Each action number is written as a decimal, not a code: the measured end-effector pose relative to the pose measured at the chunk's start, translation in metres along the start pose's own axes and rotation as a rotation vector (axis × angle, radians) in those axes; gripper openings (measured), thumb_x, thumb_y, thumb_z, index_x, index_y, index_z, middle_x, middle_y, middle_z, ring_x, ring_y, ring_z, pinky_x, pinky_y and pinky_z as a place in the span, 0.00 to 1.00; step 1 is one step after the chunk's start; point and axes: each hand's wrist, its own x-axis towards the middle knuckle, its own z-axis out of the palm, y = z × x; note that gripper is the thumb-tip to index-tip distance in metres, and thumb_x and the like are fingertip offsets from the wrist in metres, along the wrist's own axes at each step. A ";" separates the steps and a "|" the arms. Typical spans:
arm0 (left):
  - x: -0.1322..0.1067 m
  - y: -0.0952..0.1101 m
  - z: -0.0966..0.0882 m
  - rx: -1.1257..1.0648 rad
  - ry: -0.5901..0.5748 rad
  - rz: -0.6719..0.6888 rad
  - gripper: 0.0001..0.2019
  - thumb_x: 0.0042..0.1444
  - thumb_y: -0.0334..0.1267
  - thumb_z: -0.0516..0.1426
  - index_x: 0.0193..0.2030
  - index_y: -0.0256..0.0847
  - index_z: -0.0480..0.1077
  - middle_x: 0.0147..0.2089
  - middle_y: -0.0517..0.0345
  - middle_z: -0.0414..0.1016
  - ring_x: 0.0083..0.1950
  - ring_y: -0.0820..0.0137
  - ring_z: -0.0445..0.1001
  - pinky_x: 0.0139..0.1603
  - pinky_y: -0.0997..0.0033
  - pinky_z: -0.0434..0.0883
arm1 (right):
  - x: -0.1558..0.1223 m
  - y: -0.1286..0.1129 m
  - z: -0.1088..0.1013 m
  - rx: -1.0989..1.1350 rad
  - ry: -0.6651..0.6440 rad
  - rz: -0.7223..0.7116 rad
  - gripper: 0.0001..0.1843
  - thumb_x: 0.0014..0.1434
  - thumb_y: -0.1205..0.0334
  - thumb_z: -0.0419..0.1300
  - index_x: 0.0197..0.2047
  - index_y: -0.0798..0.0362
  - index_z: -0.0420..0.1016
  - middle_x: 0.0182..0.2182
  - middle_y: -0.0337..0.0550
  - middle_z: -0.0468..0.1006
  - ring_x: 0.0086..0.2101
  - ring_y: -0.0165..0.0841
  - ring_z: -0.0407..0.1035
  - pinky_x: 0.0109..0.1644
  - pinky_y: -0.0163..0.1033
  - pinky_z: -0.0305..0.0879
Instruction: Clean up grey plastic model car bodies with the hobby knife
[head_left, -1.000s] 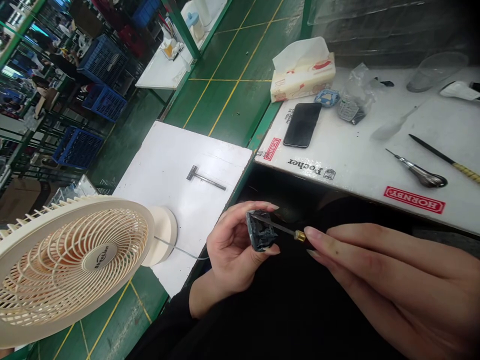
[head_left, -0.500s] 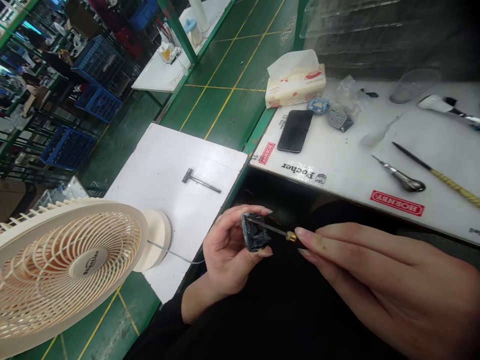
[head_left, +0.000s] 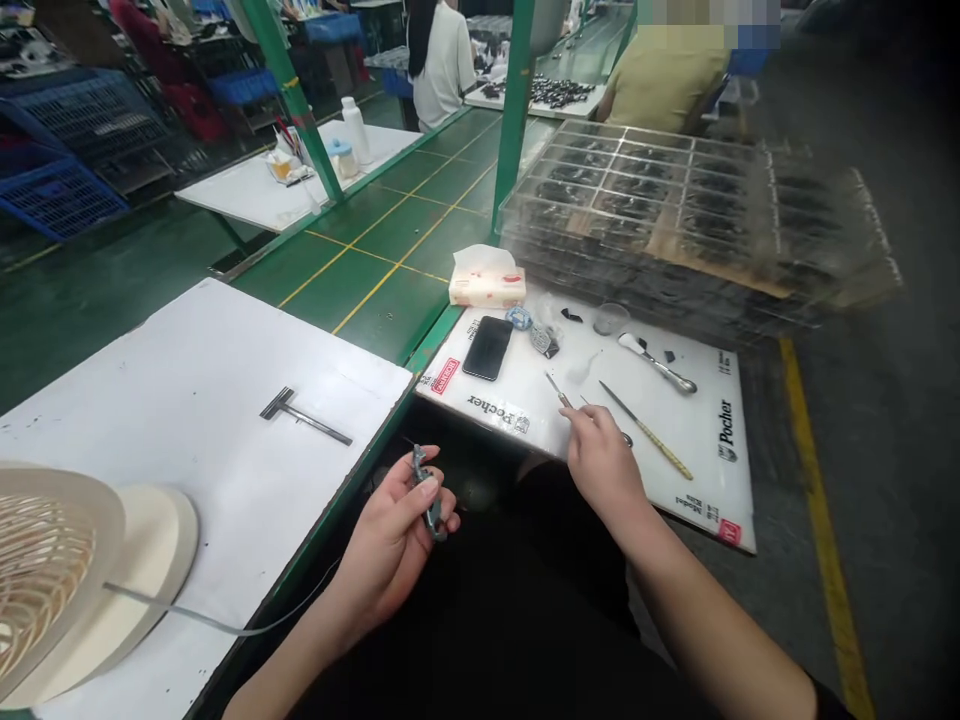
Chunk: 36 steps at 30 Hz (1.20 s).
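Observation:
My left hand [head_left: 409, 520] is closed around a small dark grey moulded part [head_left: 427, 495], held edge-on above my lap. Over the front of the white board, my right hand [head_left: 604, 450] has its fingers closed on a thin metal tool [head_left: 585, 401], of which only a slender tip shows. Right at these fingertips is a metal-handled pointed tool [head_left: 556, 388], its rounded end partly covered by the hand. A yellow-handled needle file [head_left: 645, 430] lies just right of the hand.
On the board [head_left: 705, 500] are a phone [head_left: 488, 348], a tissue pack [head_left: 487, 282], a bagged part [head_left: 545, 340], a clear cup [head_left: 611, 319] and a white-and-metal tool [head_left: 656, 362]. Stacked clear trays [head_left: 637, 210] stand behind. A T-shaped tool [head_left: 304, 415] and fan [head_left: 52, 570] are left.
My view has swung up and right. My right hand has moved away from the grey part, out over the board. My left hand still grips the part, now turned edge-on.

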 end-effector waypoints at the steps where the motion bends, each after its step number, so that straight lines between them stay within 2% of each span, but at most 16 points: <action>1: 0.002 -0.003 0.002 0.017 0.023 -0.056 0.27 0.63 0.41 0.83 0.64 0.43 0.82 0.43 0.62 0.73 0.39 0.71 0.78 0.40 0.68 0.84 | 0.003 0.002 0.006 -0.004 -0.002 -0.001 0.26 0.75 0.69 0.54 0.65 0.52 0.91 0.61 0.61 0.85 0.54 0.52 0.82 0.60 0.57 0.82; 3: 0.006 -0.008 0.004 0.042 0.074 -0.125 0.23 0.67 0.43 0.81 0.63 0.41 0.83 0.44 0.59 0.75 0.41 0.69 0.80 0.41 0.68 0.85 | 0.008 0.003 0.016 0.006 -0.022 -0.016 0.26 0.75 0.68 0.55 0.64 0.52 0.91 0.65 0.62 0.84 0.59 0.56 0.80 0.68 0.62 0.79; 6: 0.009 -0.012 0.006 0.013 0.124 -0.158 0.18 0.74 0.43 0.75 0.64 0.39 0.85 0.47 0.52 0.81 0.45 0.64 0.83 0.46 0.60 0.90 | 0.010 -0.003 0.023 0.055 -0.067 -0.025 0.21 0.78 0.60 0.61 0.64 0.52 0.91 0.68 0.64 0.83 0.63 0.63 0.75 0.75 0.73 0.72; 8: 0.008 -0.011 0.007 -0.001 0.098 -0.157 0.18 0.74 0.41 0.74 0.65 0.38 0.86 0.47 0.51 0.83 0.45 0.63 0.85 0.50 0.54 0.92 | 0.006 -0.011 0.022 0.113 -0.087 -0.007 0.20 0.79 0.54 0.64 0.64 0.52 0.90 0.71 0.67 0.82 0.68 0.69 0.70 0.78 0.81 0.63; 10: 0.006 -0.011 0.008 0.031 0.027 -0.142 0.19 0.71 0.41 0.77 0.64 0.37 0.86 0.46 0.50 0.85 0.44 0.63 0.86 0.50 0.55 0.93 | -0.002 -0.022 0.015 0.204 -0.108 0.012 0.23 0.80 0.49 0.63 0.65 0.54 0.90 0.75 0.71 0.77 0.75 0.73 0.62 0.82 0.86 0.53; 11: 0.005 -0.011 0.009 0.060 -0.008 -0.128 0.21 0.69 0.42 0.79 0.63 0.37 0.86 0.46 0.50 0.86 0.43 0.65 0.86 0.48 0.59 0.92 | -0.007 -0.029 0.009 0.268 -0.132 0.014 0.25 0.81 0.46 0.62 0.66 0.54 0.89 0.76 0.71 0.75 0.77 0.73 0.60 0.83 0.85 0.52; 12: 0.004 -0.012 0.009 0.091 -0.036 -0.114 0.23 0.67 0.44 0.81 0.63 0.36 0.86 0.47 0.50 0.86 0.41 0.67 0.85 0.45 0.63 0.91 | -0.013 -0.037 0.002 0.346 -0.175 0.009 0.27 0.82 0.42 0.62 0.66 0.54 0.89 0.76 0.70 0.75 0.77 0.71 0.61 0.84 0.81 0.54; 13: 0.004 -0.012 0.009 0.121 -0.059 -0.099 0.25 0.65 0.45 0.82 0.62 0.36 0.86 0.47 0.51 0.87 0.40 0.68 0.85 0.42 0.67 0.89 | -0.018 -0.045 -0.006 0.438 -0.241 -0.003 0.29 0.82 0.38 0.62 0.65 0.52 0.90 0.73 0.67 0.78 0.75 0.66 0.67 0.83 0.75 0.61; 15: 0.003 -0.014 0.009 0.177 -0.095 -0.070 0.26 0.64 0.46 0.83 0.62 0.37 0.86 0.46 0.53 0.87 0.38 0.71 0.85 0.37 0.73 0.87 | -0.026 -0.062 -0.021 0.642 -0.433 -0.027 0.32 0.82 0.29 0.62 0.58 0.48 0.91 0.60 0.58 0.87 0.59 0.54 0.81 0.68 0.59 0.79; 16: 0.003 -0.015 0.009 0.206 -0.118 -0.060 0.26 0.63 0.45 0.83 0.63 0.37 0.86 0.46 0.53 0.87 0.38 0.70 0.85 0.37 0.73 0.87 | -0.029 -0.070 -0.027 0.740 -0.528 -0.026 0.34 0.81 0.26 0.61 0.54 0.48 0.91 0.51 0.53 0.89 0.50 0.48 0.83 0.58 0.53 0.82; 18: 0.002 -0.016 0.010 0.267 -0.166 -0.050 0.27 0.63 0.44 0.84 0.63 0.38 0.86 0.46 0.54 0.87 0.40 0.68 0.87 0.37 0.71 0.89 | -0.033 -0.083 -0.037 0.899 -0.656 0.012 0.37 0.80 0.22 0.61 0.47 0.49 0.89 0.37 0.45 0.85 0.36 0.39 0.78 0.44 0.45 0.79; 21: -0.001 -0.014 0.012 0.326 -0.204 -0.050 0.27 0.62 0.42 0.84 0.63 0.38 0.85 0.46 0.54 0.87 0.42 0.67 0.88 0.38 0.70 0.90 | -0.035 -0.093 -0.044 1.061 -0.720 0.109 0.37 0.79 0.22 0.65 0.41 0.50 0.84 0.30 0.38 0.76 0.30 0.33 0.68 0.37 0.40 0.69; 24: -0.003 -0.011 0.013 0.355 -0.219 -0.038 0.27 0.60 0.39 0.85 0.62 0.39 0.86 0.46 0.55 0.87 0.42 0.67 0.87 0.39 0.71 0.90 | -0.035 -0.094 -0.046 1.164 -0.742 0.183 0.35 0.75 0.24 0.72 0.40 0.51 0.82 0.28 0.35 0.72 0.29 0.31 0.63 0.34 0.38 0.63; 28: -0.002 -0.009 0.010 0.386 -0.277 -0.038 0.26 0.61 0.38 0.84 0.63 0.41 0.86 0.44 0.56 0.86 0.41 0.67 0.87 0.39 0.69 0.90 | -0.034 -0.090 -0.050 1.244 -0.787 0.222 0.33 0.71 0.29 0.79 0.38 0.52 0.82 0.27 0.34 0.72 0.29 0.30 0.63 0.32 0.36 0.60; 36: 0.005 -0.011 0.007 0.335 -0.362 -0.064 0.25 0.64 0.38 0.82 0.65 0.43 0.86 0.45 0.57 0.86 0.41 0.67 0.87 0.37 0.70 0.90 | -0.037 -0.090 -0.049 1.400 -0.914 0.308 0.37 0.68 0.26 0.79 0.36 0.52 0.76 0.25 0.32 0.67 0.25 0.27 0.57 0.27 0.34 0.52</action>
